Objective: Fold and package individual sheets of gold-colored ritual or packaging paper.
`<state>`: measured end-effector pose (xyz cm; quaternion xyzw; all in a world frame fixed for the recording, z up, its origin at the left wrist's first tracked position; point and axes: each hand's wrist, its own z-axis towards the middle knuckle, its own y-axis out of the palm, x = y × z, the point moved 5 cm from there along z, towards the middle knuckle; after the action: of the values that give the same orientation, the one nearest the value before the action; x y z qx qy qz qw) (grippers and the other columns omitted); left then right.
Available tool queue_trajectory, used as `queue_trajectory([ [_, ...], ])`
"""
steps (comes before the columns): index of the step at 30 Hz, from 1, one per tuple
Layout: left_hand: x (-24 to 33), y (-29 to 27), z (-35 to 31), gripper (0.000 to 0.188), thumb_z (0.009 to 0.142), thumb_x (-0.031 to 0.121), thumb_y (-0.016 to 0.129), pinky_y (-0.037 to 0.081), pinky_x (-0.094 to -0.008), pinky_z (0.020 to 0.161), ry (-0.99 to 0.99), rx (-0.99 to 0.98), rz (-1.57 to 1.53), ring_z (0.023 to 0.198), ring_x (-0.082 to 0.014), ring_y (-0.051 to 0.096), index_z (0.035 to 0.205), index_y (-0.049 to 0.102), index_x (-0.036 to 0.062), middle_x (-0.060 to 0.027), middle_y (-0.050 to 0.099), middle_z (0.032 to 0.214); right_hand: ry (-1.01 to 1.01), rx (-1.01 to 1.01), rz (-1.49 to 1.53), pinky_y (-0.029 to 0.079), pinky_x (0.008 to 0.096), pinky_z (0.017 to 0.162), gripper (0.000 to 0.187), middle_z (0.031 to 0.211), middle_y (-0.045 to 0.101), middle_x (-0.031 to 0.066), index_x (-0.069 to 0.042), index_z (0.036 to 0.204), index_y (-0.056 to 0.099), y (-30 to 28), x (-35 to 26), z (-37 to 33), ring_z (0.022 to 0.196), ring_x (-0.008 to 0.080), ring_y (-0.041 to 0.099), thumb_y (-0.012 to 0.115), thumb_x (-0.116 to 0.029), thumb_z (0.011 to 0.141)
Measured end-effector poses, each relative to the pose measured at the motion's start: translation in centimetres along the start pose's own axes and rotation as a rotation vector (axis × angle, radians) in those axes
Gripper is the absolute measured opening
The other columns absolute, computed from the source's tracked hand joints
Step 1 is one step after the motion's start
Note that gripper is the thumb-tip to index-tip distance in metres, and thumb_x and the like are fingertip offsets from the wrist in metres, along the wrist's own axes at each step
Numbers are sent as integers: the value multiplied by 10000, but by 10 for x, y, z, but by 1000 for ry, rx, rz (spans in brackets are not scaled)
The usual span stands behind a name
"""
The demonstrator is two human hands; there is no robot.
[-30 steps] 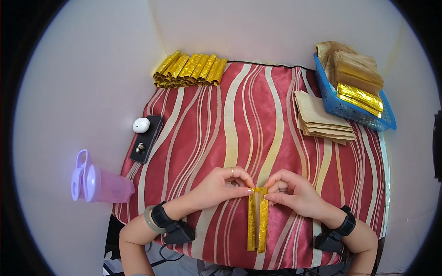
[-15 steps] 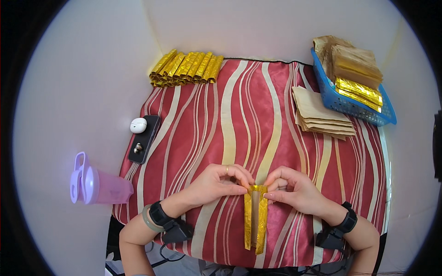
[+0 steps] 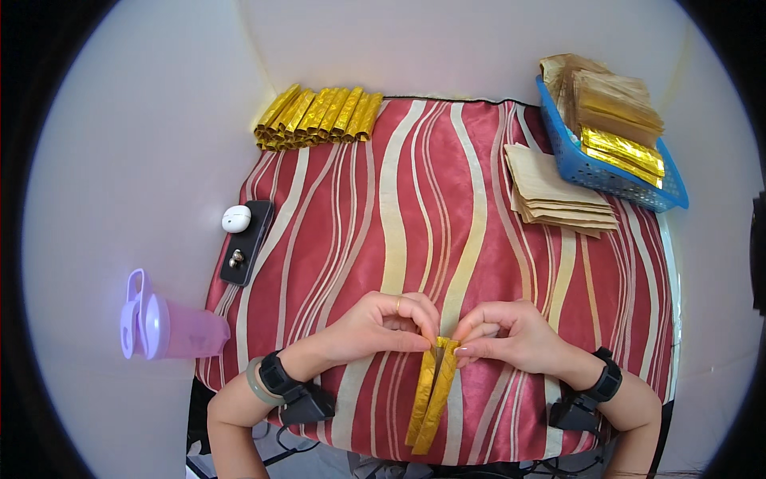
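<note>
Grip narrow — left hand [image 3: 385,326], right hand [image 3: 520,338] pinching upper end of folded gold wrapper [image 3: 437,399].

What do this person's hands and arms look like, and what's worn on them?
The left hand and right hand are ungloved, and no sleeves cover the forearms. A gold-coloured ring is on a left finger. Near each wrist is a black band with a boxy black device by it; a pale bangle sits beside the left band.
</note>
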<state>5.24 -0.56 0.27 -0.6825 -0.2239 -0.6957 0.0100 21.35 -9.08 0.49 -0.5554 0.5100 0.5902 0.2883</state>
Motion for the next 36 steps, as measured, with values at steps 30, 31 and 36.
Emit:
queue_trajectory([
  [30, -4, 10, 0, 231, 833, -93, 688, 464, -236, 807, -18, 12, 118, 864, -87, 584, 1013, 598, 21, -23, 544, 985, 40, -24, -220, 563, 236, 815, 182, 954, 737, 106, 39, 1071, 671, 1, -3, 1, 910, 143, 717, 681, -60, 918],
  [31, -5, 10, -1, 219, 852, -58, 687, 463, -245, 829, -12, 6, 139, 880, -83, 589, 1026, 589, 35, -19, 564, 1009, 51, -24, -245, 564, 237, 817, 181, 955, 737, 107, 40, 1069, 672, 1, -3, 1, 908, 144, 718, 681, -62, 919],
  [36, -5, 11, 1, 239, 834, -82, 710, 462, -232, 805, -29, 34, 116, 866, -87, 579, 1012, 589, 22, -19, 547, 980, 62, -22, -228, 567, 241, 823, 180, 957, 736, 110, 43, 1069, 673, 1, -2, 1, 911, 150, 719, 675, -61, 921],
])
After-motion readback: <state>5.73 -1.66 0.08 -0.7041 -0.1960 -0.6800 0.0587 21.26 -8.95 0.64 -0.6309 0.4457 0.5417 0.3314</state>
